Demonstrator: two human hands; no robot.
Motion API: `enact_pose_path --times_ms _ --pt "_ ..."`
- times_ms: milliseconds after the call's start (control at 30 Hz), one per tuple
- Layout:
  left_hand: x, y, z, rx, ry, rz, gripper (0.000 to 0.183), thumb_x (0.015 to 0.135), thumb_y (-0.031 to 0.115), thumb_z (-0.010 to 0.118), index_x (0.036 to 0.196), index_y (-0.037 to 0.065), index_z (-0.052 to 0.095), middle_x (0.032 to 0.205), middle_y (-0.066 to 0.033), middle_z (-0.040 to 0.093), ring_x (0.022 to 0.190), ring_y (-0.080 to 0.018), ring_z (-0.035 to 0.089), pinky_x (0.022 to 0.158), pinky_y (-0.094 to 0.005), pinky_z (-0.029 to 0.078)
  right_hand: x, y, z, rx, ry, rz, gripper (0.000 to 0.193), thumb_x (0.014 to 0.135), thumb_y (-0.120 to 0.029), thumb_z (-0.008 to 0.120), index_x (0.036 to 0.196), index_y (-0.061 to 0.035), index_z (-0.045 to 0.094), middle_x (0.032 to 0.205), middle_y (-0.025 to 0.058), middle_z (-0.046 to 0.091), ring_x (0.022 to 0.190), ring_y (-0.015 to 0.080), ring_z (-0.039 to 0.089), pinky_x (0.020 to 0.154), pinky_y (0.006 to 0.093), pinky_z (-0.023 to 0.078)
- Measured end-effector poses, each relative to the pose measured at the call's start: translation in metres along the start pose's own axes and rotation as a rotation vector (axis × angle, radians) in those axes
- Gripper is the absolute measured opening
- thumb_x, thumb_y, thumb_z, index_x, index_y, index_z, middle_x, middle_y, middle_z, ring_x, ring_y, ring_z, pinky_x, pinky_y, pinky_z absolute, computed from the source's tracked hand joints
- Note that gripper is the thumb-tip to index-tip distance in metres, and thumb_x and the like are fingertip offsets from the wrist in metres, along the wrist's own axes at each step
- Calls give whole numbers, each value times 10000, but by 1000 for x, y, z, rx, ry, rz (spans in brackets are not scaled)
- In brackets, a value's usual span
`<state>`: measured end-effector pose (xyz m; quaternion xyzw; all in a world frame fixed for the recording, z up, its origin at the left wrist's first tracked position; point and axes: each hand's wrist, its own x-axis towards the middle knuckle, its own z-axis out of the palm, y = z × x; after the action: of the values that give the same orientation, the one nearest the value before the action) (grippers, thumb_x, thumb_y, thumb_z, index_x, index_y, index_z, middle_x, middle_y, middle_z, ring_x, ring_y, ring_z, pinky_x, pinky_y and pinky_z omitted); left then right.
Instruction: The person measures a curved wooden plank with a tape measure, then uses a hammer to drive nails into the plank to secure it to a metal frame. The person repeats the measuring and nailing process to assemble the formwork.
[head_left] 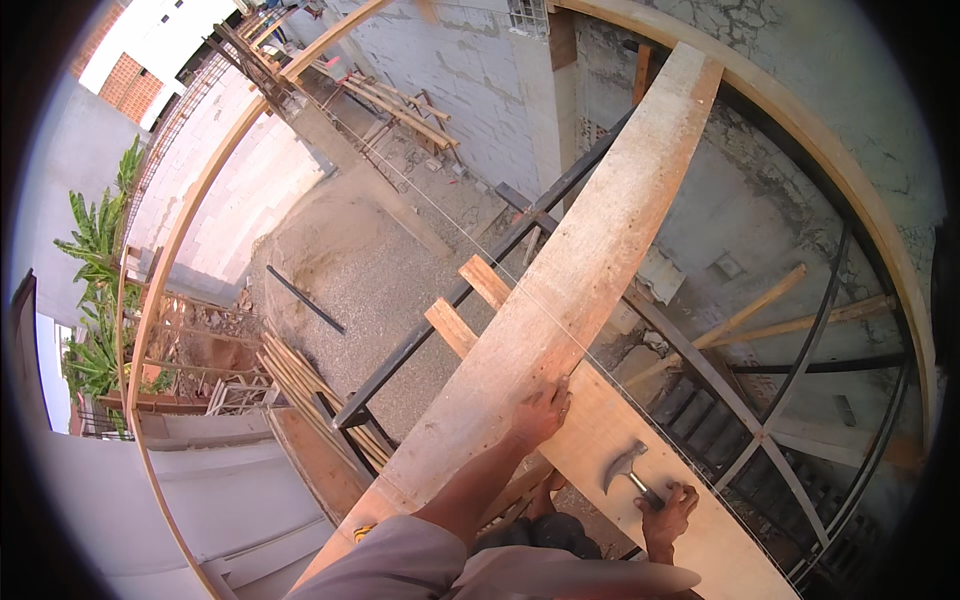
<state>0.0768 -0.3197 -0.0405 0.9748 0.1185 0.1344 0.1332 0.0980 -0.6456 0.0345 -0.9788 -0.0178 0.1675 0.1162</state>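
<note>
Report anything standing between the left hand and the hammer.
Nothing visible stands between the left hand and the hammer; only the surface of the pale board shows there. The right hand is at the handle's end, off that line.

A fisheye camera on the person's head is looking steeply down and forward, viewing the bare left hand (541, 412) and bare right hand (672, 515) from close above. Its wide lens is bending the long, pale, flat wooden plank (605, 215) and also reaching the grey gravel ground (405, 300) well below.
</note>
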Motion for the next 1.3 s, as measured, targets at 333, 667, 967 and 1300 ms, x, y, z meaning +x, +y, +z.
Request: enact_pose_path --times_ms 333,667,967,1300 --pt "0 0 0 51 97 13 388 890 255 623 1228 63 618 858 -55 586 560 -213 609 497 -331 507 2 -3 -1 19 10 29 798 498 -313 938 1146 -126 512 1176 131 432 1175 364 437 816 500 512" --pt "0 -3 8 98 50 34 384 922 230 597 1255 39 593 932 -115 578 688 -267 651 574 -362 550 13 -6 -8 12 -9 30 755 481 -379 933 1101 -105 601 1167 132 472 1137 359 452 885 478 499" --pt "6 -9 11 214 -32 52 376 1001 251 481 1304 37 542 1044 -138 582 715 -298 662 521 -381 546 15 -10 -17 64 -86 111 689 528 -321 908 1104 -126 583 1168 121 455 1167 335 419 912 462 458" --pt "2 -12 10 315 -36 50 355 1011 276 462 1273 61 566 1031 -96 594 657 -286 664 487 -373 543 10 -9 -4 89 -38 120 795 544 -306 905 1228 -128 541 1301 155 430 1241 340 390 958 471 412"
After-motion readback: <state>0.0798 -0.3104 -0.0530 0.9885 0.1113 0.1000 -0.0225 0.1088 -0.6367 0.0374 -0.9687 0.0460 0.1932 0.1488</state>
